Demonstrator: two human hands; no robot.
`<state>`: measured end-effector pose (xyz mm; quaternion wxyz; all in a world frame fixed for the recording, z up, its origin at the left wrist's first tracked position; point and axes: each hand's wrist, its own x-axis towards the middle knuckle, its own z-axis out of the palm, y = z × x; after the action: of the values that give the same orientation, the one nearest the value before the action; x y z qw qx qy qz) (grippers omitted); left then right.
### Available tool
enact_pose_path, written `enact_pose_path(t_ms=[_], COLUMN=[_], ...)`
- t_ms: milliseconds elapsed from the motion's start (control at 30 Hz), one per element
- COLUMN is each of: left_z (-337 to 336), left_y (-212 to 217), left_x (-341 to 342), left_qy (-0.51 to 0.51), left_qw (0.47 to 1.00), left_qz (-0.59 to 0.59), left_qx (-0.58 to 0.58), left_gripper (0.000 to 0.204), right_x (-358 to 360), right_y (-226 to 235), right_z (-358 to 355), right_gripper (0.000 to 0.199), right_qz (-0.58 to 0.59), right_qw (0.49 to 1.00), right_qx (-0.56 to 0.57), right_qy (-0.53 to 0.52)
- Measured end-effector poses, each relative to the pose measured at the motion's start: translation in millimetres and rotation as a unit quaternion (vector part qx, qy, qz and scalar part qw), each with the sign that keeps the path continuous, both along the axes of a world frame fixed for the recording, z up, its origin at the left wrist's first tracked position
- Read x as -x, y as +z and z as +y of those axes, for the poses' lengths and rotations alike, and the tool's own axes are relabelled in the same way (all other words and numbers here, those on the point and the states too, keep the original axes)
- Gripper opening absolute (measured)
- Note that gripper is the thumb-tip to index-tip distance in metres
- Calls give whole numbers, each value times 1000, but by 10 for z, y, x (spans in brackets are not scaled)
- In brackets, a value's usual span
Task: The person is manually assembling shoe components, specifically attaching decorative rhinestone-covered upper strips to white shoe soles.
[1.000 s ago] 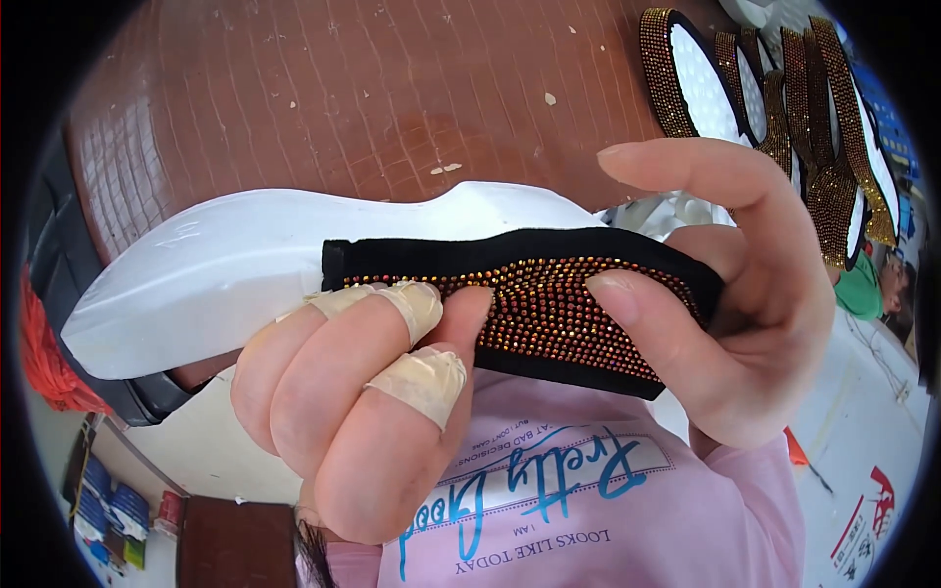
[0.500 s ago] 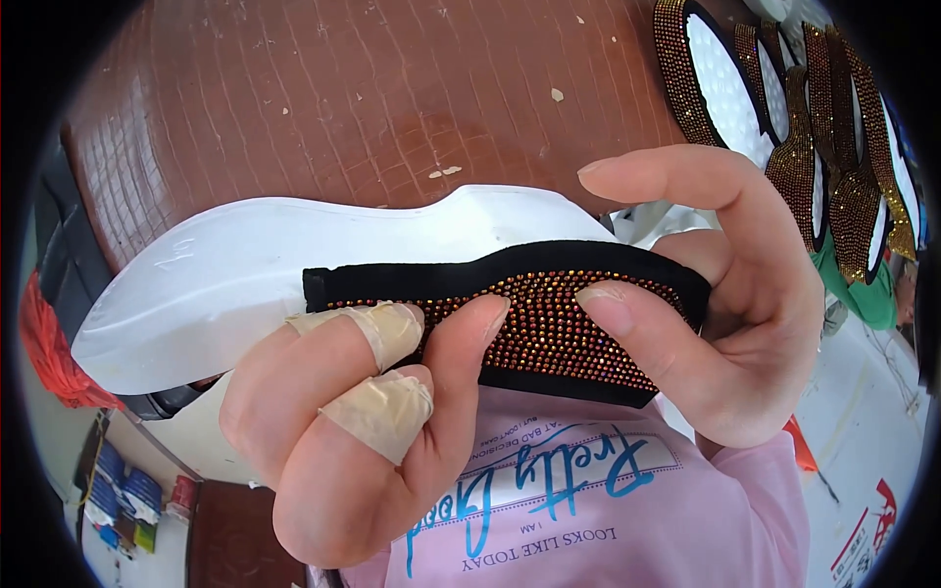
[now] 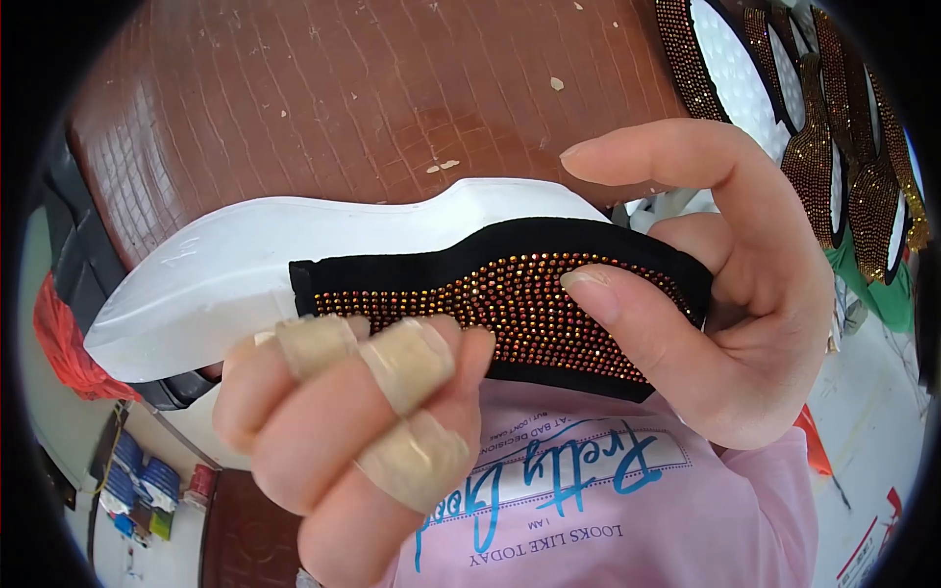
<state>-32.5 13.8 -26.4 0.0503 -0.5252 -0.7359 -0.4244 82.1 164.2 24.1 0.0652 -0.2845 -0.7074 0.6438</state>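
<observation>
A black strip (image 3: 510, 314) studded with rows of amber rhinestones lies over a white, foot-long curved form (image 3: 196, 265) at mid-view. My right hand (image 3: 735, 294) grips the strip's right end, thumb on the stones and some fingers behind; its index finger is raised and bent above. My left hand (image 3: 363, 421) is curled in front of the strip's lower left part, blurred a little by motion. Pale tape wraps several of its fingers. Its fingertips and thumb are drawn together, and whatever lies between them is hidden.
A brown, crocodile-patterned surface (image 3: 372, 98) with chipped spots lies beyond. Several rhinestone-covered strips with white inner faces (image 3: 735, 69) hang or lie at the far right, near green cloth (image 3: 872, 284). A red bag (image 3: 74, 343) is at left. My pink shirt (image 3: 725, 500) is close below.
My left hand has shifted slightly down and right, its thumb pulled in from the stones toward the fingers. More of the strip's left end shows. My right hand keeps its grip.
</observation>
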Motion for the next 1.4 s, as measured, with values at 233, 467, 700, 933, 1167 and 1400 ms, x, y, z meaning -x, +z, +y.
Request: enact_pose_path(t_ms=[233, 467, 700, 933, 1167, 1400], left_z=[7, 138, 141, 72, 57, 5], left_y=[18, 152, 5, -148, -86, -106], left_x=[-85, -134, -21, 110, 15, -29], left_qy=[-28, 7, -60, -166, -102, -78], left_qw=[993, 987, 987, 970, 984, 990], left_qz=[88, 44, -143, -179, -142, -112], left_qx=[75, 152, 47, 11, -33, -41], left_gripper=[38, 39, 54, 64, 62, 58], right_x=[-34, -35, -61, -103, -60, -218], right_y=[-86, -93, -107, -155, -211, -47], right_z=[49, 148, 135, -22, 103, -152], right_gripper=[50, 53, 56, 57, 57, 56], right_qz=[20, 33, 19, 27, 33, 35], right_qw=[999, 997, 997, 998, 999, 999], right_qx=[-32, -53, -51, -36, -31, -29], right_qy=[16, 39, 50, 46, 23, 8])
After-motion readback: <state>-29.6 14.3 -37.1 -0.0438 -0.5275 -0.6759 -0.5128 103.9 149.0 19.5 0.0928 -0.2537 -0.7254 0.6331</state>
